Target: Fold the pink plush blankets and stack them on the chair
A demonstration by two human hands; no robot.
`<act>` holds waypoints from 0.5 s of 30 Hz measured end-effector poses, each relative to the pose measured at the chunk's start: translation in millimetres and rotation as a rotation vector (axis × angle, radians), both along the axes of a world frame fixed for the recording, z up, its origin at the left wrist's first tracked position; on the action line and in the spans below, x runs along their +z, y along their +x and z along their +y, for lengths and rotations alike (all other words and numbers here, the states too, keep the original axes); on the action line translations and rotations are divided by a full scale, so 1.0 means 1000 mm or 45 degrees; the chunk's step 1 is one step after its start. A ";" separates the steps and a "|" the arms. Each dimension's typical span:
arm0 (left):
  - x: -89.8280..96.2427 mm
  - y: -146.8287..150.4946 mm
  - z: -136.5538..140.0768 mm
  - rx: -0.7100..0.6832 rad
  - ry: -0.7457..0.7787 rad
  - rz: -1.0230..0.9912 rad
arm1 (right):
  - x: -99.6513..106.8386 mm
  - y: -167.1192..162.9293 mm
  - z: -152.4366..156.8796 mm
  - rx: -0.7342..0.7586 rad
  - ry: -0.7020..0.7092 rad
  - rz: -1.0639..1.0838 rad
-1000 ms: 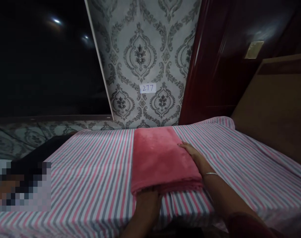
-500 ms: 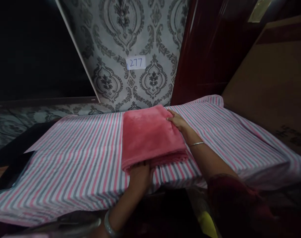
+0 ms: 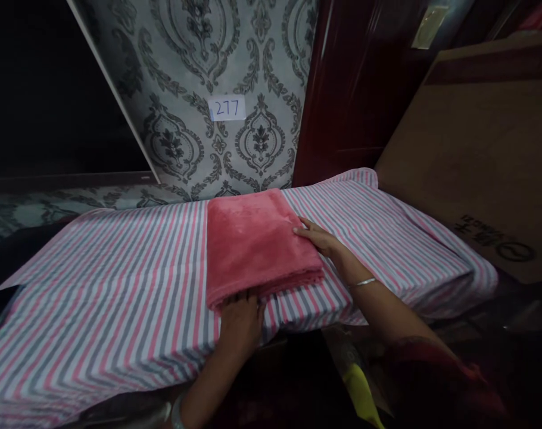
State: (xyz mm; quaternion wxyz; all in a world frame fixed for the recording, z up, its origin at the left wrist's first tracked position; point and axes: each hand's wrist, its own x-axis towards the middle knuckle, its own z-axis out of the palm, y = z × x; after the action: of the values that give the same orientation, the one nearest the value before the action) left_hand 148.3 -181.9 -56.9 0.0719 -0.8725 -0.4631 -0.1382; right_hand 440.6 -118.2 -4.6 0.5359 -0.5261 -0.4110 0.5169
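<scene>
Right grip [image 3: 322, 240] touches right edge of pink cloth [image 3: 257, 241].

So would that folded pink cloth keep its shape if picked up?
Probably not: the pink cloth looks plush and soft, so it may sag. The layers showing at its near edge could spread apart. Lying flat, it seems unlikely to roll.

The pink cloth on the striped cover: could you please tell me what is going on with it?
A person's left hand is at the near edge of the folded pink cloth, its fingertips hidden by the cloth. The right hand rests at the right edge. The cloth lies on the striped cover.
</scene>
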 end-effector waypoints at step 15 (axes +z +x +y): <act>-0.001 -0.034 -0.012 -0.266 0.138 -0.293 | -0.047 0.003 -0.037 -0.464 -0.018 -0.475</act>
State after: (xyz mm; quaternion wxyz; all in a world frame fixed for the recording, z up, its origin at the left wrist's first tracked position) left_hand 114.0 -194.3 -57.9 0.0507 -0.8891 -0.3668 -0.2689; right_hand 443.3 -154.8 -51.9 0.5313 -0.6815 -0.3975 0.3087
